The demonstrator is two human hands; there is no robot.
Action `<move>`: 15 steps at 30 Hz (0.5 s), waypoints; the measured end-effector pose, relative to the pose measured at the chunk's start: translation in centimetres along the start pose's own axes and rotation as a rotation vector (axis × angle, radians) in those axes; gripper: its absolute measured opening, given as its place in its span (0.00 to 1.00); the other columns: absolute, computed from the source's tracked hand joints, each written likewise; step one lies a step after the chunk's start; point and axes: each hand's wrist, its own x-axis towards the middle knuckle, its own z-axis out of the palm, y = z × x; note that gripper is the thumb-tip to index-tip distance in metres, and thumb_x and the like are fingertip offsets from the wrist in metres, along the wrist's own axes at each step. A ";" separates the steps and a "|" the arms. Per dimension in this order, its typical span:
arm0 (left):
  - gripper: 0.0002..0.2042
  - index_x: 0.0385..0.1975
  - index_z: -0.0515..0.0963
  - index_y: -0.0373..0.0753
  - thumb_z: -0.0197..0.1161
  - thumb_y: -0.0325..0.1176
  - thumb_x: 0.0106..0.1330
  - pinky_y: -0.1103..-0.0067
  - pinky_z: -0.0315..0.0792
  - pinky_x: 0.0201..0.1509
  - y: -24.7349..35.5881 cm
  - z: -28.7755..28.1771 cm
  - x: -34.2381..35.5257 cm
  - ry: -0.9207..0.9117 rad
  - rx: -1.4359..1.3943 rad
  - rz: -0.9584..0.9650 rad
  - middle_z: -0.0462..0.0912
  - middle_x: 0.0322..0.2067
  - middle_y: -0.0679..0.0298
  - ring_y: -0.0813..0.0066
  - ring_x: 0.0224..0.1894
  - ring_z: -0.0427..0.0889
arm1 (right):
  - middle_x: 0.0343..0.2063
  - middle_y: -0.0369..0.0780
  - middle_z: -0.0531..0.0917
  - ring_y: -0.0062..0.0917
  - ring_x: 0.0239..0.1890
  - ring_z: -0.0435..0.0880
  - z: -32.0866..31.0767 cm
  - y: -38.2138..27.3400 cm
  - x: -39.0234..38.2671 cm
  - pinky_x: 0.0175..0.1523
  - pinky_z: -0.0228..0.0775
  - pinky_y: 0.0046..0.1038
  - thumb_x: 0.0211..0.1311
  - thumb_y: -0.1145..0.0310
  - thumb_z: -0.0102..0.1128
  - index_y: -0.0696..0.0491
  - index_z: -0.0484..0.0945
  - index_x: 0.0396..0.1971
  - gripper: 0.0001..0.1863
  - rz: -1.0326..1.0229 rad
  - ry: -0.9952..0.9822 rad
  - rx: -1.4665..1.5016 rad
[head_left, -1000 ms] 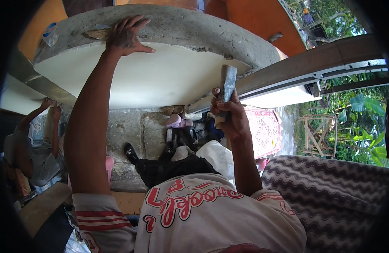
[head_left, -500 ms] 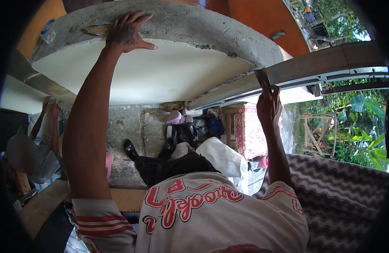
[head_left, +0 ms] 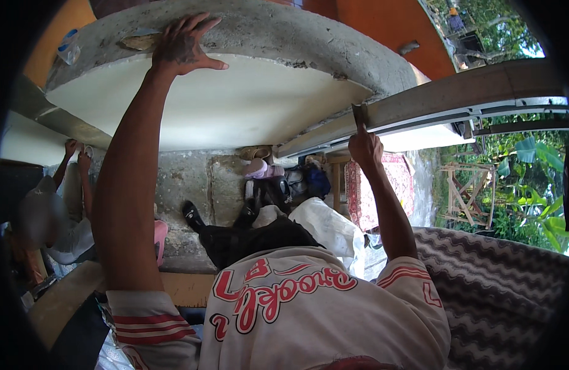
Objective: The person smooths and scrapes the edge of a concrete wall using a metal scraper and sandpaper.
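My left hand (head_left: 184, 48) lies with its fingers spread on the rough grey concrete ledge (head_left: 266, 38), above a smooth white wall panel (head_left: 235, 102). In my right hand (head_left: 365, 148) is a flat-bladed scraper (head_left: 359, 115), the fingers closed round its handle. The blade points up against the long beige beam (head_left: 432, 102), close to the corner where it meets the white panel. Most of the scraper's handle is hidden by the fingers.
At the far left a co-worker (head_left: 72, 234) has both hands raised to a wall. Shoes (head_left: 260, 169) and bags (head_left: 309, 182) crowd the floor by a white sack (head_left: 321, 225). A striped blanket (head_left: 481, 283) lies at lower right; a plastic bag (head_left: 69, 49) sits on the ledge's left end.
My right hand has moved left and a little down along the beam with the scraper, its blade turned more upright. The left hand has hardly shifted. The co-worker's head has moved slightly.
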 end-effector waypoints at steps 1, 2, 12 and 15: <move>0.58 0.76 0.60 0.59 0.77 0.68 0.40 0.53 0.52 0.80 -0.2 0.0 0.2 0.017 -0.008 0.014 0.56 0.77 0.68 0.55 0.77 0.56 | 0.36 0.57 0.86 0.52 0.45 0.87 0.0 0.1 -0.1 0.50 0.77 0.53 0.65 0.66 0.50 0.54 0.76 0.55 0.20 0.035 0.005 0.001; 0.58 0.76 0.59 0.60 0.77 0.68 0.40 0.52 0.52 0.80 -0.4 0.0 0.1 0.033 -0.015 0.026 0.56 0.77 0.68 0.55 0.77 0.56 | 0.33 0.57 0.86 0.53 0.40 0.87 2.3 0.8 0.1 0.47 0.77 0.55 0.65 0.66 0.50 0.54 0.75 0.57 0.21 -0.029 0.067 -0.007; 0.58 0.75 0.62 0.59 0.76 0.72 0.38 0.51 0.51 0.80 0.6 -0.5 0.6 0.021 -0.005 -0.004 0.59 0.75 0.65 0.53 0.77 0.58 | 0.32 0.57 0.86 0.55 0.38 0.86 6.2 2.5 2.6 0.43 0.77 0.56 0.65 0.63 0.52 0.49 0.71 0.65 0.27 -0.081 -0.070 0.050; 0.58 0.75 0.62 0.59 0.77 0.71 0.37 0.51 0.51 0.79 0.5 -0.6 1.1 0.041 -0.002 0.016 0.59 0.76 0.65 0.51 0.76 0.57 | 0.25 0.55 0.85 0.54 0.29 0.86 6.0 3.1 0.6 0.36 0.76 0.56 0.67 0.61 0.52 0.47 0.70 0.67 0.28 -0.057 0.092 0.118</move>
